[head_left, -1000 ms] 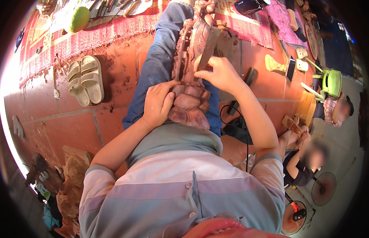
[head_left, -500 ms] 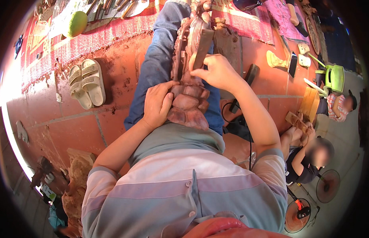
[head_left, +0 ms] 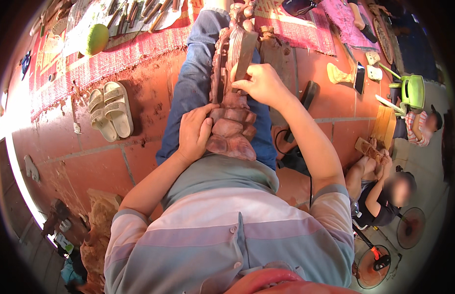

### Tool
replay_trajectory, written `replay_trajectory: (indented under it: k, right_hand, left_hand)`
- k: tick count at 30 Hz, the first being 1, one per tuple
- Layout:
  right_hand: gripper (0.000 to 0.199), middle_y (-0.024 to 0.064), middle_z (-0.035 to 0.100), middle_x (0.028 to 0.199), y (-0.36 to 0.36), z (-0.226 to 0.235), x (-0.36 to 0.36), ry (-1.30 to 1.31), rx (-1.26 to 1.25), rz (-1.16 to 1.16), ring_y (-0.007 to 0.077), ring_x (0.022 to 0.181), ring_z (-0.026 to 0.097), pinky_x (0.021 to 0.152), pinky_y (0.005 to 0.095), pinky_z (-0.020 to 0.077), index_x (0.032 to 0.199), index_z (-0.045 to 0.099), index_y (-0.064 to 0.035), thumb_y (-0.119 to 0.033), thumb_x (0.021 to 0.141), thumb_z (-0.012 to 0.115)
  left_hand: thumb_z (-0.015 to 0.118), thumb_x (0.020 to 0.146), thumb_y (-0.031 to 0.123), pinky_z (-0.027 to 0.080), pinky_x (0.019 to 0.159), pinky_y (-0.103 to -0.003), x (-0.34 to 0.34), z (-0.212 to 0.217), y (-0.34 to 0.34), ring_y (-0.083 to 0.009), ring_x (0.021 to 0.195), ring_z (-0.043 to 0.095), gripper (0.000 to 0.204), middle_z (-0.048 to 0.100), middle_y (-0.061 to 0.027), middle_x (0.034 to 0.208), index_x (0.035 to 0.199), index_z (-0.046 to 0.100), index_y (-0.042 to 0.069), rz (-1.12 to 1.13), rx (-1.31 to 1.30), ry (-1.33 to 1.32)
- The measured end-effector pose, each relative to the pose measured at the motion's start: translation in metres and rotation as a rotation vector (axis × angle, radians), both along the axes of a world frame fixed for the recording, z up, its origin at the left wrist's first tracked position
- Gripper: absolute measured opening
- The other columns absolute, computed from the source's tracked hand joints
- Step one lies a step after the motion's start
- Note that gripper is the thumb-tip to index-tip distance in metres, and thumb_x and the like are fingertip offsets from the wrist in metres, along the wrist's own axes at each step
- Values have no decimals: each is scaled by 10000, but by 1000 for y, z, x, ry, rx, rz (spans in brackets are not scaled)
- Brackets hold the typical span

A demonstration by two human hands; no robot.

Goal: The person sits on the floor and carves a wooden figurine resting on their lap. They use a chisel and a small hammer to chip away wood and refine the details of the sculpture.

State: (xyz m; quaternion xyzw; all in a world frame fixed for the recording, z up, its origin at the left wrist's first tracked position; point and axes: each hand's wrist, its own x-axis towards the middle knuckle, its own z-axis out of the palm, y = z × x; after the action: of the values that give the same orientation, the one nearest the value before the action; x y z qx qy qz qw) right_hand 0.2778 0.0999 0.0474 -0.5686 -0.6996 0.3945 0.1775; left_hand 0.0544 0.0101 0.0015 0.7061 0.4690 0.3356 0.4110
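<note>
A reddish-brown wood carving [head_left: 228,128] lies lengthwise along my lap, its lumpy, rock-like base toward my belly. Its ornate far part runs out between my legs. My left hand [head_left: 194,131] rests against the left side of the base, fingertips on the wood and thumb apart from the fingers. Pinched in my right hand [head_left: 264,84] is a flat brown strip [head_left: 245,55], which looks like folded sandpaper. That strip stands against the carving's grooved middle part. The fingertips behind it are partly hidden.
Beige sandals [head_left: 117,110] sit on the red tile floor at left. Carving tools [head_left: 154,14] and a green round fruit [head_left: 96,39] lie on the far mat. A dark power tool [head_left: 309,95] is at my right. Another person [head_left: 379,196] works at right, near fans [head_left: 373,267].
My right hand and the strip have shifted slightly away from me and to the left along the carving. My left hand keeps its place on the base. The whole view has shifted a little.
</note>
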Motion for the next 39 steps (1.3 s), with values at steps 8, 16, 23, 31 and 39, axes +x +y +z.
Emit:
replay_trajectory:
  k: [8, 16, 23, 31, 39]
  right_hand:
    - [170, 149, 687, 796, 1, 7, 2, -71, -40, 61, 292, 763, 682, 700, 374, 518, 935, 698, -67, -169, 800, 711]
    - [173, 163, 680, 805, -2, -2, 3, -10, -35, -14, 321, 782, 673, 716, 395, 515, 917, 693, -58, -174, 790, 702]
    - [151, 134, 682, 767, -7, 27, -12, -47, -76, 49, 212, 691, 651, 664, 339, 506, 923, 708, -41, -104, 788, 730]
    - [211, 193, 681, 800, -2, 20, -18, -76, -27, 26, 334, 750, 678, 694, 382, 522, 901, 701, -34, -185, 763, 748]
    - [171, 140, 697, 793, -3, 19, -13, -71, -96, -43, 221, 722, 684, 678, 341, 517, 936, 705, -55, -135, 784, 712]
  left_hand:
    - [451, 919, 168, 379, 901, -394, 0, -3, -3, -304, 1038, 583, 331, 645, -123, 1087, 1201, 591, 63, 9, 35, -3]
    - [447, 922, 167, 379, 911, -396, -1, -1, -4, -300, 1037, 583, 328, 643, -126, 1085, 1200, 592, 70, 10, 27, 3]
    - [448, 925, 167, 379, 910, -395, -1, 1, -4, -304, 1030, 583, 329, 641, -126, 1067, 1204, 590, 67, 13, 26, 9]
    - [395, 991, 285, 371, 931, -369, -3, -6, -4, -281, 1053, 575, 381, 645, -99, 1152, 1237, 587, 67, -6, 13, 32]
    - [441, 929, 165, 381, 906, -392, 0, 3, -4, -309, 1037, 580, 335, 641, -129, 1086, 1208, 591, 56, 1, 4, 28]
